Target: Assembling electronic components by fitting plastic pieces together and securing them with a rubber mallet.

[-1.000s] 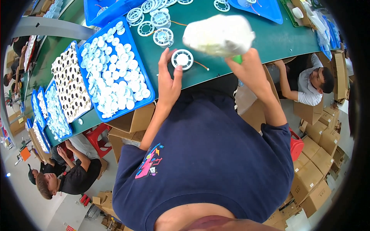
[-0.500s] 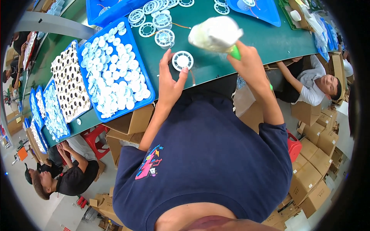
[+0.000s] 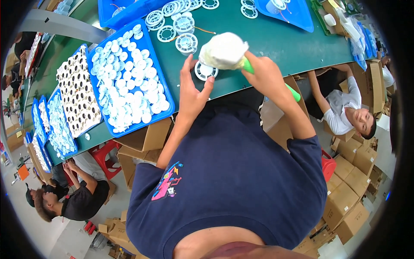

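My right hand [image 3: 264,73] is closed round the green handle of a mallet [image 3: 223,51], whose bulky head is wrapped in white material. The mallet head hangs over a round white spoked plastic part [image 3: 206,74] and hides its upper edge. My left hand [image 3: 192,93] steadies that part on the green table, with the thumb at its near right edge and the fingers at its left side. Just beyond the left hand stand similar spoked parts [image 3: 186,43], some with orange wires. A blue tray [image 3: 170,97] of small white discs lies left of that hand.
White rings [image 3: 166,33] lie near a blue bin [image 3: 129,18] at the back. A blue tray [image 3: 304,23] with wired parts stands far right. Egg-carton-like trays [image 3: 78,93] are at the left. Co-workers sit on both sides, and cardboard boxes [image 3: 345,185] stack behind.
My right hand has brought the mallet left and down, from right of the round part to over it. My left hand stays at the part.
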### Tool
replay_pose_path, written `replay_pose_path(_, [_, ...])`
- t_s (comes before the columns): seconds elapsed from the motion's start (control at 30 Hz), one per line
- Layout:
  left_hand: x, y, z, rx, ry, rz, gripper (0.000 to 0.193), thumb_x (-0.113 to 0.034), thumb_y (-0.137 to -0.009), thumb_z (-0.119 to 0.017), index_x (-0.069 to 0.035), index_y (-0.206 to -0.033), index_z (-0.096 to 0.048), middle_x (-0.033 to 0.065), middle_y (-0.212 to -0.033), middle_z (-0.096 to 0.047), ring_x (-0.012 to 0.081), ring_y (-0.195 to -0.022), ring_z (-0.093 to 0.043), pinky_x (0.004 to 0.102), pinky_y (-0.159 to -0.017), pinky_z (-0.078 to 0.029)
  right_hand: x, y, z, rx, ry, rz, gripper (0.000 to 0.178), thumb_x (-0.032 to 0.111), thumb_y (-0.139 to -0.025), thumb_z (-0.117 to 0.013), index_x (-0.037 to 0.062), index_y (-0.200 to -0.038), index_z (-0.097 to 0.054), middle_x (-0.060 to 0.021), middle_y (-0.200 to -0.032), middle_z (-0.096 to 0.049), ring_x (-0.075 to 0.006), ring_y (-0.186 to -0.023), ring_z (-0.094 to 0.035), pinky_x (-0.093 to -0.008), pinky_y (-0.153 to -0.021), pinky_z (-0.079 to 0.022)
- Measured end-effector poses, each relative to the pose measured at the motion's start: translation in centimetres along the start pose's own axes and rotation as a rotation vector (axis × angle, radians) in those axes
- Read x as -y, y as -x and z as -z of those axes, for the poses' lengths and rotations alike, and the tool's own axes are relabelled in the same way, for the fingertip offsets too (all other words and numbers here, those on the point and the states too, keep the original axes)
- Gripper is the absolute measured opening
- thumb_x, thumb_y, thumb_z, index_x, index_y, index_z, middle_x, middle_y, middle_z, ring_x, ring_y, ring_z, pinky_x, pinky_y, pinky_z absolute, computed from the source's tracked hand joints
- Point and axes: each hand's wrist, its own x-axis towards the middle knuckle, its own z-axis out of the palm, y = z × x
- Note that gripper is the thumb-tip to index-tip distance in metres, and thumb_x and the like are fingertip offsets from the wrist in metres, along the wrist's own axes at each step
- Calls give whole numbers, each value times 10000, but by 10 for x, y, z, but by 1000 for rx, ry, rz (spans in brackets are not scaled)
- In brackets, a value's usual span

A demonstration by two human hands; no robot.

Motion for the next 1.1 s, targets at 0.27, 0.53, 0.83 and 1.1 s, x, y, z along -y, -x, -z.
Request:
replay_pose_path(0.27, [-2, -2, 1, -5, 101, 6, 784, -146, -922, -709, 1, -1563, -282, 215, -1382, -569, 299, -1285, -560, 413, -1125, -402, 1, -13, -1, 98, -85, -100, 465, 156, -834, -754, 87, -1268, -601, -242, -824, -683, -443, -813, -669, -543, -688, -525])
replay_pose_path(0.53, [0, -1, 3, 15, 169, 20, 826, -154, -920, -693, -20, -1586, -223, 225, -1384, -603, 314, -1306, -580, 416, -1136, -400, 10, -29, 7, 81, -64, -58, 445, 124, -812, -753, 58, -1228, -608, -242, -847, -686, -456, -818, -658, -542, -703, -516])
replay_pose_path(0.83, [2, -3, 7, 47, 187, 6, 872, -152, -907, -726, 22, -1586, -207, 241, -1426, -511, 319, -1286, -552, 427, -1122, -419, 12, -29, 2, 155, 94, -129, 359, 141, -820, -747, 71, -1133, -585, -213, -870, -697, -453, -835, -667, -547, -701, -516])
replay_pose_path(1.1, [4, 1, 7, 80, 280, 72, 573, -36, -988, -463, 13, -1546, -341, 204, -1437, -524, 291, -1277, -547, 398, -1120, -405, -42, -15, -25, -328, 70, -290, 385, 155, -877, -704, 89, -1242, -602, -173, -1112, -697, -423, -970, -671, -511, -780, -535])
